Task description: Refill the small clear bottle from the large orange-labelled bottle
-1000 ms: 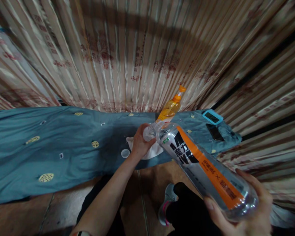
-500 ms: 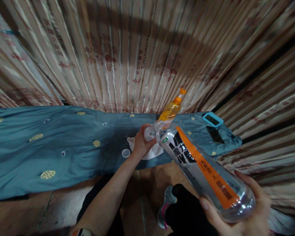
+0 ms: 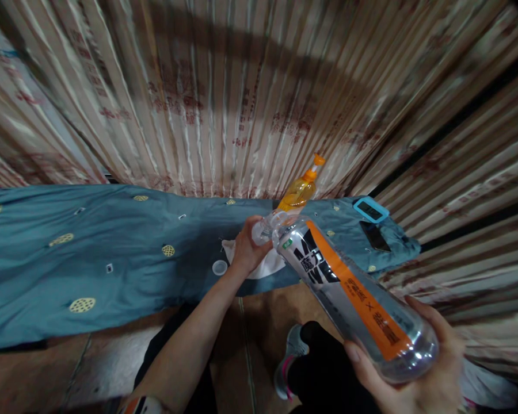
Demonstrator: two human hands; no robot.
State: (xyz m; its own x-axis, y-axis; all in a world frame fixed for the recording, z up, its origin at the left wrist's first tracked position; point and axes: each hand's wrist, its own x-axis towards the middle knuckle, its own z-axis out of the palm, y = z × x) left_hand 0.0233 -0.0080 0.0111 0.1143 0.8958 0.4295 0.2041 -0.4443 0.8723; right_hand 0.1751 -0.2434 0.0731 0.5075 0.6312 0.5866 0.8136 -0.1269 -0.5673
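My right hand (image 3: 431,362) is closed around the base of a large clear plastic bottle (image 3: 349,293) with an orange and silver label. That bottle is tilted, its neck pointing up and to the left. My left hand (image 3: 247,248) is wrapped around a small clear plastic container (image 3: 263,229), which meets the large bottle's neck. Whether the two are touching or fitted together I cannot tell. Below my left hand lies a white cloth (image 3: 265,268), and a small round translucent cap (image 3: 219,267) sits beside my wrist.
An orange pump bottle (image 3: 297,192) stands behind the hands on the teal patterned cloth (image 3: 125,247). At the right end are a blue-framed digital clock (image 3: 371,209) and a dark phone (image 3: 374,236). Pleated curtains (image 3: 207,115) hang behind; tiled floor (image 3: 228,339) shows below.
The large bottle and my right hand have shifted slightly left and up in view. Both hands keep the same grip.
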